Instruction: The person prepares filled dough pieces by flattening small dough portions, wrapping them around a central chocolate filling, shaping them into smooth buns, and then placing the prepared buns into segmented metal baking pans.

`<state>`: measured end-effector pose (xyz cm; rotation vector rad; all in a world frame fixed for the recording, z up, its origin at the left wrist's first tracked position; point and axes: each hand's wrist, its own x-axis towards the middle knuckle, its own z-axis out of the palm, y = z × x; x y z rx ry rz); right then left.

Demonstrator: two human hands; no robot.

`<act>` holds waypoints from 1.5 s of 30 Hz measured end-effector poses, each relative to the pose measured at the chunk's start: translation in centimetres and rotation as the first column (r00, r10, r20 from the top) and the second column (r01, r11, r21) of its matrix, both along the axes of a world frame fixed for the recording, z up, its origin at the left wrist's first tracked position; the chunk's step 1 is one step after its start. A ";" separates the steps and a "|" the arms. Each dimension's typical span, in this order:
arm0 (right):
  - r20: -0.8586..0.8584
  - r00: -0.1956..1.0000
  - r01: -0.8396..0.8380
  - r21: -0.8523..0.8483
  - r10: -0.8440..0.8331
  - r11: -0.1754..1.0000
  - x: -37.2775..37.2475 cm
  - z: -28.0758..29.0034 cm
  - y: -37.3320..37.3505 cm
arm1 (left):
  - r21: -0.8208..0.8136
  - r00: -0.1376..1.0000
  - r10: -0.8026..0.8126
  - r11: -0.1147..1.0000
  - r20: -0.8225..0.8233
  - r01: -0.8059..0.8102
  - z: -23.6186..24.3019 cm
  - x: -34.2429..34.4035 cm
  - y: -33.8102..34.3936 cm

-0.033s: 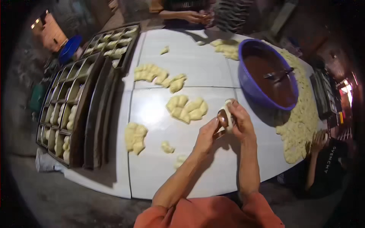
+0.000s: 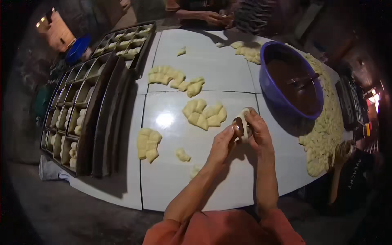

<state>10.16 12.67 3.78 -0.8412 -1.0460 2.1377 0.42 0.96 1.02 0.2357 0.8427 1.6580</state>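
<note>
Pale dough piece, glossy brown paste
The dough is held on edge above the counter, paste against its left side.

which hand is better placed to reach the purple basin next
Probably the right hand: it is nearer the purple basin, while the left hand lies farther from it. Both are occupied at the pale dough and brown mass, though.

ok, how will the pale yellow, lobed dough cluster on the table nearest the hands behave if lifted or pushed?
The dough cluster would probably sag: its rounded, uneven lobes look soft. It may tear along the creases between lobes. Lying low and broad on the smooth white tabletop, it seems more apt to drag than roll.
</note>
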 end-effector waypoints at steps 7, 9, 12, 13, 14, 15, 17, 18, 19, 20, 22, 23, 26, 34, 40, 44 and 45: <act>0.195 0.974 -0.192 0.465 0.111 0.865 -2.6 -3.3 -7.2 | -0.144 0.966 0.259 0.957 0.019 -0.253 -1.6 -5.1 -6.2; 0.265 0.964 -0.213 0.684 0.035 0.698 -3.6 -3.6 -9.0 | -0.165 0.946 0.263 0.941 -0.192 -0.295 -1.4 -6.0 -7.2; 0.311 0.940 -0.216 0.865 -0.144 0.454 -5.4 -3.3 -11.7 | -0.162 0.924 0.295 0.927 -0.243 -0.338 -0.9 -6.1 -8.5; 0.307 0.939 -0.194 0.848 -0.158 0.494 -5.8 -3.5 -12.2 | -0.115 0.897 0.314 0.924 -0.310 -0.364 -0.7 -6.3 -8.8; 0.305 0.939 -0.193 0.848 -0.157 0.494 -6.1 -3.6 -12.4 | -0.150 0.904 0.300 0.922 -0.305 -0.357 -0.3 -6.6 -9.0; 0.278 0.940 -0.157 0.866 -0.195 0.475 -6.5 -3.7 -12.5 | -0.149 0.903 0.301 0.922 -0.306 -0.358 -0.3 -6.9 -9.2; 0.255 0.938 -0.125 0.881 -0.235 0.457 -6.9 -3.6 -12.6 | -0.182 0.918 0.233 0.936 -0.322 -0.301 -0.3 -7.4 -9.5; 0.273 0.949 -0.115 0.767 -0.159 0.632 -7.2 -3.4 -12.6 | -0.119 0.916 0.263 0.943 -0.303 -0.310 -0.1 -7.5 -9.4; 0.273 0.959 -0.114 0.617 -0.076 0.779 -7.5 -3.1 -12.8 | -0.099 0.928 0.242 0.955 -0.283 -0.279 -0.3 -8.0 -9.3; 0.312 0.949 -0.121 0.508 -0.051 0.853 -8.0 -1.9 -13.3 | -0.130 0.956 0.206 0.963 -0.209 -0.236 -0.5 -8.4 -9.4; 0.273 0.962 -0.120 0.415 0.003 0.902 -7.9 -1.3 -13.6 | -0.160 0.977 0.168 0.969 -0.130 -0.188 -0.5 -9.8 -9.5; 0.228 0.972 -0.122 0.320 0.049 0.940 -7.9 -0.9 -13.7 | -0.183 0.989 0.086 0.977 -0.122 -0.108 -0.6 -10.6 -9.7; 0.239 0.968 -0.199 0.541 0.078 0.817 -6.7 -1.7 -13.3 | -0.211 0.986 -0.011 0.977 -0.167 -0.025 -0.3 -11.9 -9.6; 0.080 0.985 -0.012 0.913 -0.151 0.407 -7.1 -2.7 -12.7 | -0.126 0.944 -0.016 0.992 -0.329 -0.027 1.1 -10.5 -10.6; -0.016 0.931 0.127 0.950 -0.364 0.285 -7.8 -6.1 -13.0 | -0.068 0.860 -0.036 0.998 -0.509 0.002 0.2 -9.3 -10.5; 0.029 0.917 0.159 0.888 -0.397 0.431 -7.3 -6.2 -13.1 | -0.018 0.811 0.013 0.999 -0.585 -0.029 0.1 -7.9 -11.1; 0.036 0.917 0.155 0.886 -0.397 0.438 -7.1 -5.6 -13.2 | -0.025 0.814 0.008 0.999 -0.581 -0.028 -0.1 -8.0 -11.2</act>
